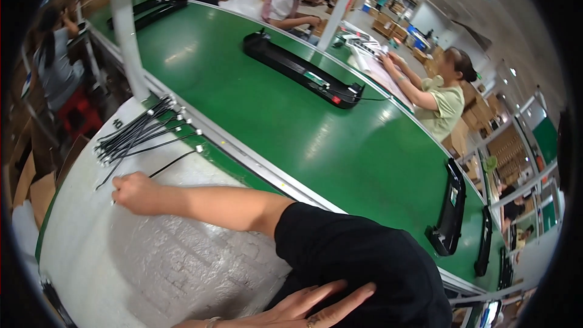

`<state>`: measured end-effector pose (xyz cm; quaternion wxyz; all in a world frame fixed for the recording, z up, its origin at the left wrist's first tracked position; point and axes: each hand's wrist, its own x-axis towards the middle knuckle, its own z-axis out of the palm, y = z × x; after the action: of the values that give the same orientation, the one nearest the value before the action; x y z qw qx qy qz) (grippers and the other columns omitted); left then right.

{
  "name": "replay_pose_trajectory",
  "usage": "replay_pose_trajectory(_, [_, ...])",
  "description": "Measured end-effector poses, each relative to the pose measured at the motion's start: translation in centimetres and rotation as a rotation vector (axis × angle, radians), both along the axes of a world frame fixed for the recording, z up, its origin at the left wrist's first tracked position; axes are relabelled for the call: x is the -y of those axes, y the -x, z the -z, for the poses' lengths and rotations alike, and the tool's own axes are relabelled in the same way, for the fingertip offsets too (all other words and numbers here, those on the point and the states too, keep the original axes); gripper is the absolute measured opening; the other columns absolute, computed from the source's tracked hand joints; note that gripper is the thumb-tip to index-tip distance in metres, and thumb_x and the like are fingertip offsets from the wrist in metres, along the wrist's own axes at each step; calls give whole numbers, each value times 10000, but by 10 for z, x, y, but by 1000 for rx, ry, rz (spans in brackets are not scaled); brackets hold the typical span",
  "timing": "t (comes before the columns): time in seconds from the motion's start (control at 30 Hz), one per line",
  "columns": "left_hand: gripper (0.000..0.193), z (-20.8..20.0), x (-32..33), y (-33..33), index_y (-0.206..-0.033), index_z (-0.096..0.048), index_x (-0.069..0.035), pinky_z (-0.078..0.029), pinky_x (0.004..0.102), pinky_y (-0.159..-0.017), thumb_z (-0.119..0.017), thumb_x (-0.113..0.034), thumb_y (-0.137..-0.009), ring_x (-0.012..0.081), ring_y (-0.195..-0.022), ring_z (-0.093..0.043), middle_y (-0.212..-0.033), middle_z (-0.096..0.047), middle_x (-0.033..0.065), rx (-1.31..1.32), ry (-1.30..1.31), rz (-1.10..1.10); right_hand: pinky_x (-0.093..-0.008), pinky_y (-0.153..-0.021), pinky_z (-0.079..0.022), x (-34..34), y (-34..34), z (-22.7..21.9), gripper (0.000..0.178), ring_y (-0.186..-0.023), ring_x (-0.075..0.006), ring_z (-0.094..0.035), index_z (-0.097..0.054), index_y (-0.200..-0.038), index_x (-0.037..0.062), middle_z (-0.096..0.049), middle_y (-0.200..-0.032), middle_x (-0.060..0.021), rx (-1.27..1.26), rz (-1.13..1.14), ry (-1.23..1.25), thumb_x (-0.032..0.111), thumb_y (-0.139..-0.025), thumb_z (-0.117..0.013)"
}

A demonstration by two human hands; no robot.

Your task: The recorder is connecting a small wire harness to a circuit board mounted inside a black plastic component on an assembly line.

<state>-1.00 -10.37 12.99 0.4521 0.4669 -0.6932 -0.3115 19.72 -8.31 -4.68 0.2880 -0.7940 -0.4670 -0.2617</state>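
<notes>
My right arm, in a black short sleeve, stretches left across the white work surface (79, 206). Its hand, my right hand (138, 194), is closed around a thin black cable (173, 162), whose white connector end lies near the green edge. A bundle of similar black cables (136, 133) with white connectors rests just beyond that hand. At the bottom, my left hand (297, 311) has its fingers apart and holds nothing visible; it lies in front of the black sleeve (364, 255), and I cannot tell whether it touches it.
Beyond a metal rail runs a green conveyor belt (243, 109) carrying long black housings (303, 73), with more (449, 212) at the right. A white post (126, 36) rises at the belt's near edge. Co-workers sit along the far side, one in a light green shirt (446, 106).
</notes>
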Motion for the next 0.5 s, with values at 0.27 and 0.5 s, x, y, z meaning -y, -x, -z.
replay_pose_trajectory(0.27, [451,36,24,18,-1332,-481,-290,-191,581,-1065,-480,-399,-894,499,-1351,-138,-1541,-64,207,-61,311,-136,-389,-578,-485,-14,-10,0,73,-702,-269,-606,-577,-667,49,-542,-780,-115,-79,12,102,88,-640,-634])
replay_pose_trajectory(0.5, [512,43,35,31,-1388,-390,-307,-187,582,-1068,-485,-418,-897,467,-1373,-122,-1548,-94,157,-65,388,-256,-414,-602,-482,-10,-11,1,57,-718,-279,-605,-595,-695,43,-544,-802,-118,-120,4,127,80,-665,-626])
